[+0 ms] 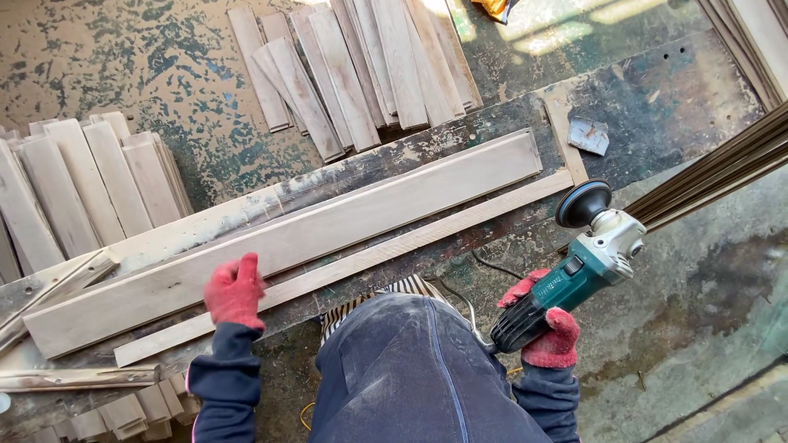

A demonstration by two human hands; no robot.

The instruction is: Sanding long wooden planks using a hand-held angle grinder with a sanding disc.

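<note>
The left hand [235, 291] in a red glove lies on the long board [287, 238], fingers maybe bent. The right hand [548, 328] holds the green grinder [574, 275] tight.

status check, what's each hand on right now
Left hand in red glove flat on long pale wooden plank. Right hand grips green angle grinder, held off the plank.

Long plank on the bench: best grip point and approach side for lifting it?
Take the long plank by its near long edge at the left end, coming from the bench's near side, where the left hand already rests. It lies flat, thin and wide, so likely pinch across the edge. The right hand holds the angle grinder.
</note>
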